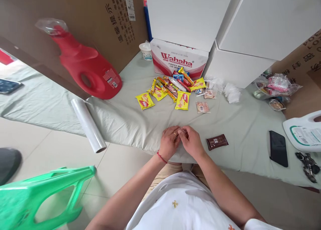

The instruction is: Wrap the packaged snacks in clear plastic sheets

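Wrinkled pale-green cloth (147, 126) runs under the cardboard Wahaha carton (179, 61), printed "PURIFIED WATER", its next line cut off by snacks. Left of the carton sits a smooth red plastic jug (85, 66), label too small to read. Well in front of the carton, the left hand (170, 142) and right hand (192, 140) meet, fingers bunched narrow; I cannot tell what they hold. Closer to the carton lie crinkled yellow packets (182, 100); forward and right of it, a glossy brown packet (217, 142), lettering illegible.

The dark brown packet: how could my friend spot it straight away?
Start at the pale green cloth, near its front edge, and find the right hand. The dark brown packet lies flat just right of that hand. It is dark with pale writing, unlike the yellow packets farther back.
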A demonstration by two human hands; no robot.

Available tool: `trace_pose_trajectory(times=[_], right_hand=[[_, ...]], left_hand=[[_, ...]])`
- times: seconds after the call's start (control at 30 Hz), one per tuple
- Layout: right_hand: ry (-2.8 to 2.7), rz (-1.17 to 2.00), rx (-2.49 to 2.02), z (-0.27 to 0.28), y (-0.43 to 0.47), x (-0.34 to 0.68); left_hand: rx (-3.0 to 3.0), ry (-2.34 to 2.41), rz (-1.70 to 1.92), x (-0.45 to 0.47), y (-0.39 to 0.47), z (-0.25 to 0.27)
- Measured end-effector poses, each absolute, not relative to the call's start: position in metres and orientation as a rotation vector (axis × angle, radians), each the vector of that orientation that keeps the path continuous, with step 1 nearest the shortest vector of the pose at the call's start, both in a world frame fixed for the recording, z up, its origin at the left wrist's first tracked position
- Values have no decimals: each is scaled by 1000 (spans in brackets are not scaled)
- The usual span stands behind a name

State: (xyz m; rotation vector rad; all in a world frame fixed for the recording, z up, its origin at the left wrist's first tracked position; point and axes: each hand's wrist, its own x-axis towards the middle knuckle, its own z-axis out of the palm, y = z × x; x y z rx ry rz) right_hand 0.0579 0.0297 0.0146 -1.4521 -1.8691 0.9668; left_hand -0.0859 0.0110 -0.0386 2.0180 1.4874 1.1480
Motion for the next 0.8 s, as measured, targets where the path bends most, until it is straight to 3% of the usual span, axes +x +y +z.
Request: trace_pose_trajectory(times=[0.1,0.2,0.3,0.57,0.8], right_hand=[[-1925,930,-1295,3,15,62],[-1978,900,-1200,-6,5,68],[-2024,873,-1167,-10,2,70],[-2092,840,-1099,-8,5,69],[-2012,825,-1090,-15,6,66]], left_hand=[[1814,1458,1234,-108,13,-39],[1587,1747,1320,-137,13,-39],[1653,1988,1167,-152,12,-38],[1951,1841,740,-133,2,-14],[1137,1573,665,-147,-9,8]])
